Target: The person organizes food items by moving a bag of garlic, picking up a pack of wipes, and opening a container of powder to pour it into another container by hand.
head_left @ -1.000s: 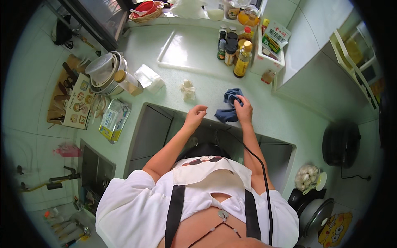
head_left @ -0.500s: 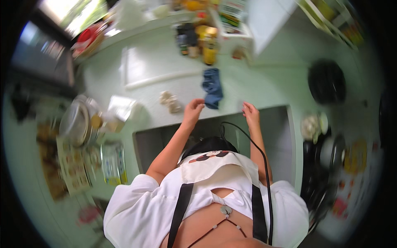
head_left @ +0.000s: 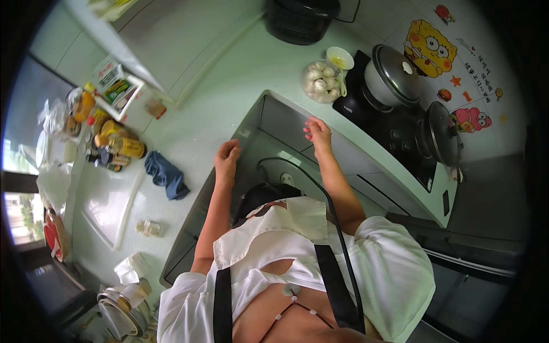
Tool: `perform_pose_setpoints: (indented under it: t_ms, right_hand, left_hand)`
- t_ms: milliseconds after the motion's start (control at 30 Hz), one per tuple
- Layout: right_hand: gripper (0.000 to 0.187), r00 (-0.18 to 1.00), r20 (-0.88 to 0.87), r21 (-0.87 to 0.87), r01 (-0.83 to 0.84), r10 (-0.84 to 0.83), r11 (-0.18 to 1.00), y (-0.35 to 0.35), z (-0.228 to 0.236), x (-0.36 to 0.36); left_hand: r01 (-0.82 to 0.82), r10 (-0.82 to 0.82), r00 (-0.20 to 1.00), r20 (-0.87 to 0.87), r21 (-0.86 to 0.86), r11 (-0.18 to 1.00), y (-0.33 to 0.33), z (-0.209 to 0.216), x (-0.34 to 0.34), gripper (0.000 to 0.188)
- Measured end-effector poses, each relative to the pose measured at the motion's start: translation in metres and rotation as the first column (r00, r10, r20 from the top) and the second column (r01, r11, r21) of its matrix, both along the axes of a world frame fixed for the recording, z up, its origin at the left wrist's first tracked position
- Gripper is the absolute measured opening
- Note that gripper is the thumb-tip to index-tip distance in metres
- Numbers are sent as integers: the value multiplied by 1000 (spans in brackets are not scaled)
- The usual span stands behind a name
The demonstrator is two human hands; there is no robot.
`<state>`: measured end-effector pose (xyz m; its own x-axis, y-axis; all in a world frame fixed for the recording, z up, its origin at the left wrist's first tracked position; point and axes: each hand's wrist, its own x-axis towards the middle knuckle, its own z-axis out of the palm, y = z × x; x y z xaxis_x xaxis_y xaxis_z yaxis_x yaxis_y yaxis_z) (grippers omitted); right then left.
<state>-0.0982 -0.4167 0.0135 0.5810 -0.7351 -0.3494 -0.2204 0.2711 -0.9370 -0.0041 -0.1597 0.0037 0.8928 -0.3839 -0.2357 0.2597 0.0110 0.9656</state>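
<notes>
The right hand (head_left: 319, 137) has loosely bent, empty fingers; the left hand (head_left: 227, 161) looks empty too, by the counter (head_left: 200, 114) edge. The blue cloth (head_left: 166, 175), gripped a second ago, now lies released near the bottles (head_left: 124, 146), the view swung toward the cooktop (head_left: 374, 128).

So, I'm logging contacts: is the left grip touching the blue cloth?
Apart: the head view shows bare countertop between the left grip and the blue cloth.

Bottles (head_left: 127, 147) cluster beside a white bin (head_left: 139, 98) holding packets (head_left: 116, 87); 1 round black pot (head_left: 301, 23) stands near the wall (head_left: 383, 20).
</notes>
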Motion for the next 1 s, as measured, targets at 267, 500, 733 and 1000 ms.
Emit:
perform_pose_setpoints:
  t_ms: [267,500,733,1000]
  right_hand:
    - [26,982,-87,-81,160,-167,984,-159,-25,-5]
    - [38,916,-290,15,-287,279,958,-219,-2,39]
    - [51,910,-275,-59,-338,311,939,-217,-9,53]
    - [53,909,-175,-22,-388,378,922,-189,-3,64]
  left_hand:
    - [286,-280,957,-75,86,954,-179,-9,23,36]
    - [264,-247,954,-172,85,961,-281,-4,40,66]
    - [213,-207,968,-140,27,977,-306,-10,34,71]
    - [238,-241,945,-221,-41,970,-271,3,39,87]
